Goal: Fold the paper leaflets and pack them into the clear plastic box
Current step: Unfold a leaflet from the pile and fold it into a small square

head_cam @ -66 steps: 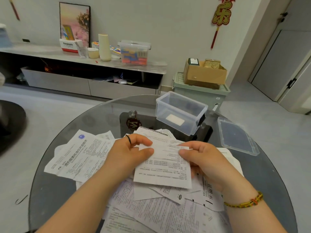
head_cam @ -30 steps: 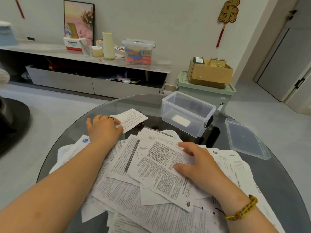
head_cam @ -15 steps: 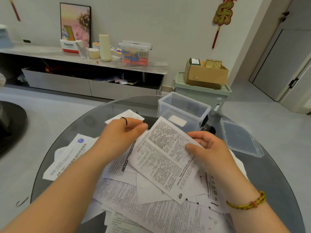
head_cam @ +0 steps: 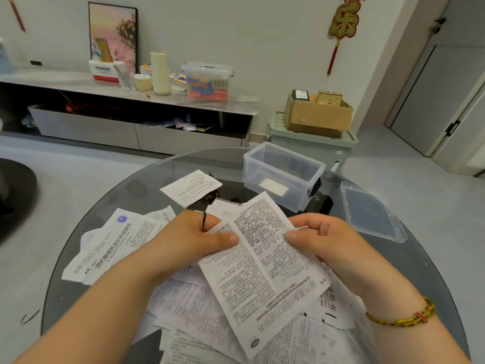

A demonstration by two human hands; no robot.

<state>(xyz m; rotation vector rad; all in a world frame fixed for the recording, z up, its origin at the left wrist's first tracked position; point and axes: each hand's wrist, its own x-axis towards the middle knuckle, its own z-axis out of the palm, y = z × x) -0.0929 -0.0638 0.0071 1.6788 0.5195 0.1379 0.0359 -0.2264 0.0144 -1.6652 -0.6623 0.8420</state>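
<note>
A person is holding a printed leaflet (head_cam: 265,271) over a round glass table (head_cam: 126,187), the left hand (head_cam: 191,240) and the right hand (head_cam: 322,240) each pinching one side edge, both grips clamped on the paper. A pile of loose leaflets (head_cam: 183,306) is lying beneath, a folded leaflet (head_cam: 191,187) is resting just beyond, and the clear plastic box (head_cam: 284,156) is standing open farther back, its lid (head_cam: 370,211) lying alongside

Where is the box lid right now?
In the head view, the lid lies flat near the right edge of the glass table, right of the open clear box, beyond the right hand.
</note>
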